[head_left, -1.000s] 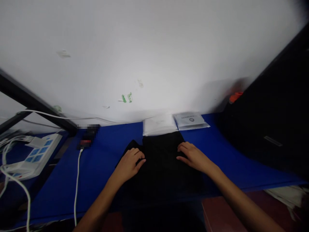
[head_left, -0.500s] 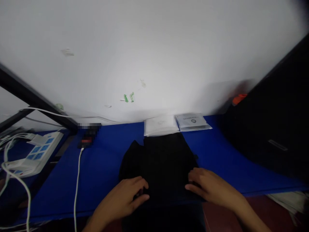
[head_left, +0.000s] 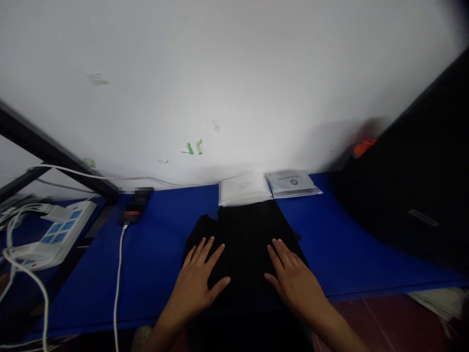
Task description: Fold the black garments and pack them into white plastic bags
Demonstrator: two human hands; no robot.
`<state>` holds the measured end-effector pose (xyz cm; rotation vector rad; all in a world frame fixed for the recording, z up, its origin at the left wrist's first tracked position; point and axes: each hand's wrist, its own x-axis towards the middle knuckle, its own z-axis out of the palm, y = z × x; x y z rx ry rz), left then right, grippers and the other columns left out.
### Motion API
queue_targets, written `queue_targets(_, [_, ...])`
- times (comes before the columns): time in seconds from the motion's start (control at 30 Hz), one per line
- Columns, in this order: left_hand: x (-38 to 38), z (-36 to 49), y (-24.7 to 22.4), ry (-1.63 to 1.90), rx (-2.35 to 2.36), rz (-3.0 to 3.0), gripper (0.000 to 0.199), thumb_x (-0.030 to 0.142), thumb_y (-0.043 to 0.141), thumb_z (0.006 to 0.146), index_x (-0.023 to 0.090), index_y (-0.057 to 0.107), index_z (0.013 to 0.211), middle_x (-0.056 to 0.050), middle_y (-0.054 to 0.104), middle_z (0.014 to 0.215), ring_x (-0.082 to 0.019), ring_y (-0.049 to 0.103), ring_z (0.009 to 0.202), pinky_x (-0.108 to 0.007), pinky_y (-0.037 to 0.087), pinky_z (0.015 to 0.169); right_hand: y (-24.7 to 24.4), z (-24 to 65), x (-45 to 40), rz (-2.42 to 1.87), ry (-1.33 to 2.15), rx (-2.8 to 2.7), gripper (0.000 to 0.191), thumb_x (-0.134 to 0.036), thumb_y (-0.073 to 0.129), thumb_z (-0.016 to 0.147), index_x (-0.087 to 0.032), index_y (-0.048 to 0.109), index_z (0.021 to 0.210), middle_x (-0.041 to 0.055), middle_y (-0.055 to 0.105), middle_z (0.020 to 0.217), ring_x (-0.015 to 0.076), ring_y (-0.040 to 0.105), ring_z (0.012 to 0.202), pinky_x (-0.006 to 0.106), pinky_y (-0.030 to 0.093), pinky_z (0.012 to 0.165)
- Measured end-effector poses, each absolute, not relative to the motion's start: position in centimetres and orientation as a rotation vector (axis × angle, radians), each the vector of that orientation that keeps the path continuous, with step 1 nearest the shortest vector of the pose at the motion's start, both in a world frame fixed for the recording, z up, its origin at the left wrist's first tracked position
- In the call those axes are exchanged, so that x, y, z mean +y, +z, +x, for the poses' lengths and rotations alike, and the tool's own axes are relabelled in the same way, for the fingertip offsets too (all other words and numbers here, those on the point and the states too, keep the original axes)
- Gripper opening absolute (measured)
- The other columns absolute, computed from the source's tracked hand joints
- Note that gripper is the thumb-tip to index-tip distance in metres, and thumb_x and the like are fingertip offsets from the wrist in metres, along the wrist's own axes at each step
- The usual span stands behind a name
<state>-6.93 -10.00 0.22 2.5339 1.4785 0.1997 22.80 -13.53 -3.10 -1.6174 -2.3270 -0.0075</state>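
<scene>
A black cloth garment (head_left: 244, 239) lies on the blue table in front of me; its exact kind is hard to make out. My left hand (head_left: 198, 276) rests flat on its left side, fingers stretched forward and thumb pointing inward. On the right part of the cloth my right hand (head_left: 291, 276) lies flat too, its fingers extended. Neither hand grips anything. Beyond the garment's far edge sit a white plastic pouch (head_left: 245, 189) and a translucent zip pouch (head_left: 293, 183) with dark printing.
A white power strip (head_left: 68, 234) with cables stands at the left. A dark device (head_left: 135, 208) with a white charging cable (head_left: 119, 278) lies on the blue table (head_left: 157, 254). At the right looms a large black object (head_left: 410, 195). A white wall (head_left: 242, 88) closes off the back.
Both hands have moved forward over the black cloth, and the right one also leftward. Their curled fingers have straightened and now lie flat on it.
</scene>
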Motion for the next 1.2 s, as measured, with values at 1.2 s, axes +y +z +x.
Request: queue_targets(1.2, [-6.5,-4.2,0.4,0.357,1.381,2.631,0.061,0.058,0.05,0.093,0.026,0.045,0.145,-0.008,0.041,0.153,-0.034,0.037,0.141,-0.054,0.038,0.111,-0.4,26.8,-8.7,-1.628,0.077,-2.279,0.038,-0.032,0.043,0.099,-0.016,0.055,0.132,0.0138,0.061,0.13,0.0254,0.057,0.116,0.04,0.048,0.097])
